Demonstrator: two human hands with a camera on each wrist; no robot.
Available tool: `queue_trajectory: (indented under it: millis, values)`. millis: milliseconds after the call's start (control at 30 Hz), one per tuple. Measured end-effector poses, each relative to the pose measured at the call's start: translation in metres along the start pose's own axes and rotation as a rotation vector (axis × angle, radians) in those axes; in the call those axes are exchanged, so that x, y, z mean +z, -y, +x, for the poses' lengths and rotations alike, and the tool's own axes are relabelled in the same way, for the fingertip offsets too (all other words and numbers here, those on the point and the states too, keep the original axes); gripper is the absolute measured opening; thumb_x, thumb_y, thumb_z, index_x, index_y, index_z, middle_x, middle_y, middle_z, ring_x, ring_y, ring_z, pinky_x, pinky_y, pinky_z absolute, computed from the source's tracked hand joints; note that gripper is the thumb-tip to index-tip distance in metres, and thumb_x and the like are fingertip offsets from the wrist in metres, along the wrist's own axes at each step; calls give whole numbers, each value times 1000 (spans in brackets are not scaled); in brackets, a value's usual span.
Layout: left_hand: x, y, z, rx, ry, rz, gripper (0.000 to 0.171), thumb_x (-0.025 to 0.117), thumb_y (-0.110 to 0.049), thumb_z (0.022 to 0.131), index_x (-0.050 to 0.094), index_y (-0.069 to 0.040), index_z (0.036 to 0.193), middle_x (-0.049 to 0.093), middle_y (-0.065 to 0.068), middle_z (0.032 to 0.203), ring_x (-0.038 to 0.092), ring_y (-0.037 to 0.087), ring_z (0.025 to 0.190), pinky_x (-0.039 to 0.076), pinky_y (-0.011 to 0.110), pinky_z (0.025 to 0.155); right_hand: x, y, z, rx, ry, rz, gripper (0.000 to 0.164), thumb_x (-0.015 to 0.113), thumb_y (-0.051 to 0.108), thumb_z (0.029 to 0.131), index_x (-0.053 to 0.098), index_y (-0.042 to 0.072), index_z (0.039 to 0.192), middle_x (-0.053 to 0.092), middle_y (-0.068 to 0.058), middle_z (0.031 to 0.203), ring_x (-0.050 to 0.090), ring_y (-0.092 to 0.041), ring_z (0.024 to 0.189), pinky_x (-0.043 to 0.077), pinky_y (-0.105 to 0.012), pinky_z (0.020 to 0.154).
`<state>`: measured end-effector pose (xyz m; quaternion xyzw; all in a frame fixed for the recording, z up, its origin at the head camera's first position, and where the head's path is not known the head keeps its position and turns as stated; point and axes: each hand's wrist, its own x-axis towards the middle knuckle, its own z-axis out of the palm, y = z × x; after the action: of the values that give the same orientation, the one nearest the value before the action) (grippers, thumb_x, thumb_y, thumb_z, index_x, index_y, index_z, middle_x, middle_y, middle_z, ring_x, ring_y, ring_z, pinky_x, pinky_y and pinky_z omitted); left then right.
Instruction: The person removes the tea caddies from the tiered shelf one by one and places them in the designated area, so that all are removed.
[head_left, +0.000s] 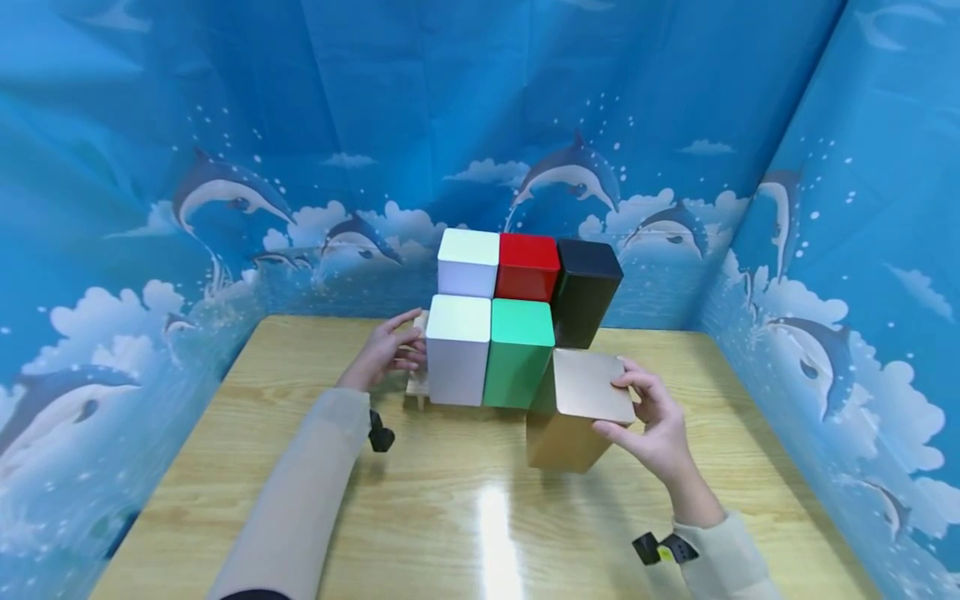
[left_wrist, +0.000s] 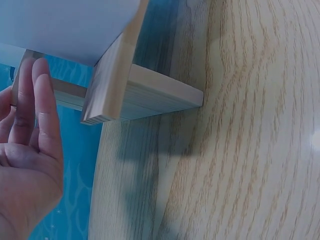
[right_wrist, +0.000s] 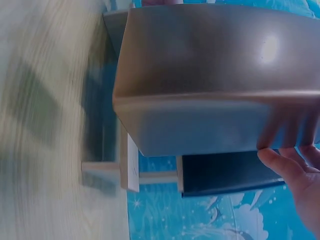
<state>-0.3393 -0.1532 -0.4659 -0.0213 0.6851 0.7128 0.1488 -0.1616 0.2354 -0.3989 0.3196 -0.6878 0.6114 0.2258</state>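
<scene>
At the right, my right hand (head_left: 660,425) grips the upper part of a tall gold box (head_left: 592,383), thumb on the near side and fingers on the far side. In the right wrist view the lower end of the gold box (right_wrist: 200,125) is off the table, beside a low wooden rack (right_wrist: 131,165). My left hand (head_left: 386,350) is at the rack's left end, fingers nearly straight by a slat (left_wrist: 107,95); contact is hard to make out. On the rack stand a front white box (head_left: 457,358), a green box (head_left: 520,350), a rear white box (head_left: 468,258), a red box (head_left: 527,262) and a black box (head_left: 585,292).
The rack stands on a light wood-grain table (head_left: 420,517), towards its back edge. Blue curtains (head_left: 420,108) printed with dolphins and clouds enclose the back and sides. Each wrist wears a small black device (head_left: 381,433).
</scene>
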Motion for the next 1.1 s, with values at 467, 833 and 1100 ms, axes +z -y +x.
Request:
queue_trajectory:
  millis: [467, 833, 1100]
  values:
    - [-3, 0, -1, 6, 40, -24, 49, 53, -24, 96, 39, -33, 142, 66, 11, 83, 65, 19, 63, 55, 34, 58, 34, -4, 1, 53, 47, -45, 54, 75, -20, 59, 49, -11, 107, 41, -28, 131, 44, -25, 122, 49, -25, 82]
    - [-3, -2, -2, 7, 34, -9, 46, 53, -26, 96, 41, -36, 140, 65, 11, 86, 66, 21, 67, 56, 36, 61, 63, -3, 10, 135, 86, -106, 53, 78, -15, 61, 51, -4, 105, 41, -20, 136, 43, -23, 123, 50, -28, 82]
    - [-3, -1, -4, 8, 51, -3, 49, 53, -29, 96, 38, -34, 142, 66, 11, 88, 67, 22, 73, 56, 37, 64, 86, 17, 20, 154, 131, -87, 48, 76, -14, 62, 47, -7, 99, 36, -29, 131, 44, -33, 112, 52, -33, 77]
